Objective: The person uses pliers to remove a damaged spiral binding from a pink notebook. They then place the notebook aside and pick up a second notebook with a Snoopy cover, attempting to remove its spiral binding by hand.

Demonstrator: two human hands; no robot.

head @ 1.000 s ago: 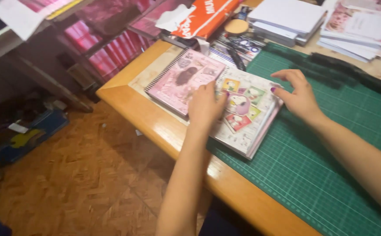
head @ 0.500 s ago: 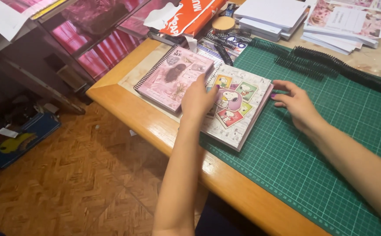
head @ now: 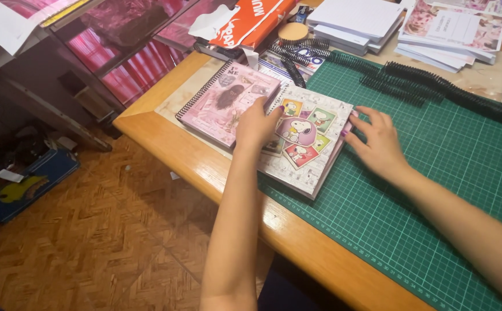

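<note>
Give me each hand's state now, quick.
Left hand: open, flat on the white cartoon-cover notebook.
Right hand: open, fingertips at that notebook's right edge.

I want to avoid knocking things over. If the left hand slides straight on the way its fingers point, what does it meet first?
The left hand points up and slightly right across the cartoon notebook. It would probably first meet the loose black binding coils beyond that notebook's top edge, though depth is unclear.

Two bare forearms, no sleeves, left hand (head: 258, 122), right hand (head: 379, 143)

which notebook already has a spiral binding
The pink notebook at the desk's edge: a black coil runs along its side. The cartoon-cover notebook under both hands shows none.
</note>
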